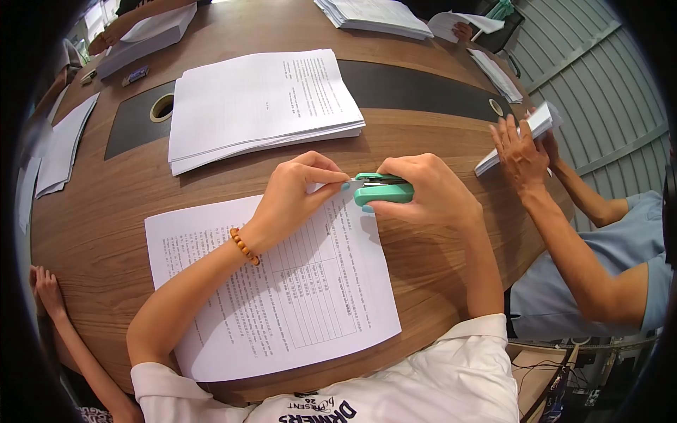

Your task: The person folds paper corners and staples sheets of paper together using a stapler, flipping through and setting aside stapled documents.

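Between thumb and fingers, my left hand point(300, 194) pinches the top corner of a printed sheet point(211, 338) lying on the table in front of me. A wooden bead bracelet point(244, 247) is on the left wrist. Wrapped in my right hand point(434, 189) is a green stapler point(384, 194), its open jaws pointing left at that corner, right beside my left fingertips. Whether paper lies between the jaws is hard to tell. Beyond my hands rests a thick stack of printed paper point(261, 106).
On the right, a person in a blue shirt point(589, 261) handles a paper bundle point(539, 121). More stacks lie at the far side point(374, 17) and left point(67, 148). Another person's hand point(48, 290) is at the left edge. The brown table point(437, 271) has a round hole point(162, 107).
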### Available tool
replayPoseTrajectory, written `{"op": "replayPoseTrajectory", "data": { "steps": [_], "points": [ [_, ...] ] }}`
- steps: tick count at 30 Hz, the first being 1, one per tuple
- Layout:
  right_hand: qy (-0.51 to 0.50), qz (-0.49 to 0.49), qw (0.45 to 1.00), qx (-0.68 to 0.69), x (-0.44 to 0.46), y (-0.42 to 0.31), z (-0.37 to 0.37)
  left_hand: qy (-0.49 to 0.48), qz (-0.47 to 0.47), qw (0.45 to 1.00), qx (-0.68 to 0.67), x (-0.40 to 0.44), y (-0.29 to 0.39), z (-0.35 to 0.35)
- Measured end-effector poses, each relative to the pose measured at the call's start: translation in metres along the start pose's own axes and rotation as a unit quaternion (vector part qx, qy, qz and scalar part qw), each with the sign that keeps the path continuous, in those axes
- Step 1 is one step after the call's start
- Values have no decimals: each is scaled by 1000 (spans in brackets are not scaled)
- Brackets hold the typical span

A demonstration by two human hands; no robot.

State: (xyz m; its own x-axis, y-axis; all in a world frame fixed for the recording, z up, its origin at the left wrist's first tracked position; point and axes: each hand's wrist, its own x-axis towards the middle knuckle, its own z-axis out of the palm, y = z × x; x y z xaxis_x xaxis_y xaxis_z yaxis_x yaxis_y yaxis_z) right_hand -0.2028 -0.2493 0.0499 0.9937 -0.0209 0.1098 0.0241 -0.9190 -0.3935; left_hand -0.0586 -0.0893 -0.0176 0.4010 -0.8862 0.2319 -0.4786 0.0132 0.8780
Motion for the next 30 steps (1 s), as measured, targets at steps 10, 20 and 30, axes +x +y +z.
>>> {"op": "replayPoseTrajectory", "data": {
  "steps": [10,20,30],
  "points": [
    [-12,13,1000,0,1,-2,0,-6,-9,1000,1,0,0,0],
    [-18,8,1000,9,2,3,3,-3,-8,1000,-9,0,0,0],
    [-6,-10,1000,-3,2,5,4,-6,-9,1000,13,1,2,-2]
  ]
}}
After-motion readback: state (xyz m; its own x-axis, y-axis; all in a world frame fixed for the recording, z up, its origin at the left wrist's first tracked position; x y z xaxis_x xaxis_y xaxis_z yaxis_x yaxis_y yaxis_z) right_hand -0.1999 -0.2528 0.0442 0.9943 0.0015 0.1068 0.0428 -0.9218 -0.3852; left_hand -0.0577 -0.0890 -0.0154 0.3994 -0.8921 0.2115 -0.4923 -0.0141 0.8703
